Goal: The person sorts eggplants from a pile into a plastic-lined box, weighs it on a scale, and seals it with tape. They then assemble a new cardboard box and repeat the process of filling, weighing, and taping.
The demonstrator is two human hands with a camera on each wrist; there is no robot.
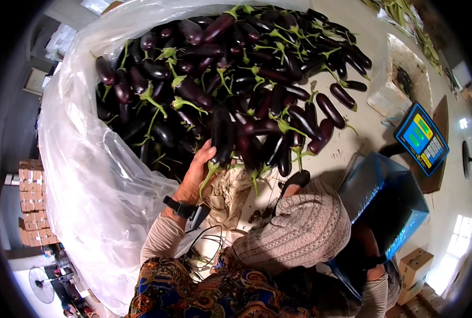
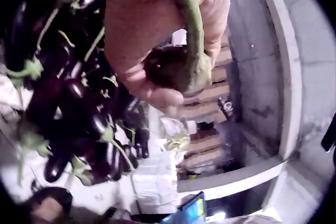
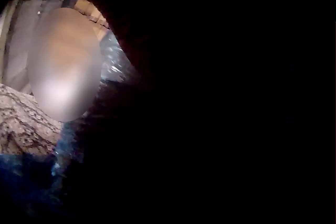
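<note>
My left hand (image 1: 196, 167) grips a dark purple eggplant (image 1: 223, 132) near its stem end, beside the front of a large eggplant heap (image 1: 193, 95). In the left wrist view, thumb and fingers curl round the eggplant (image 2: 170, 69), and its thick green stem (image 2: 195, 29) arches across the palm. My right forearm (image 1: 375, 273) reaches down into a shiny blue foil-lined bag (image 1: 413, 217). The right hand is lost in the bag's dark inside, and the right wrist view is mostly black.
Clear plastic sheeting (image 1: 98, 159) wraps the heap's left side. A digital scale display (image 1: 421, 139) and a white foam box (image 1: 387, 98) stand at the right. Another person's patterned head covering (image 1: 299, 228) is close in front of me. A crumpled cloth (image 1: 228, 196) lies below the heap.
</note>
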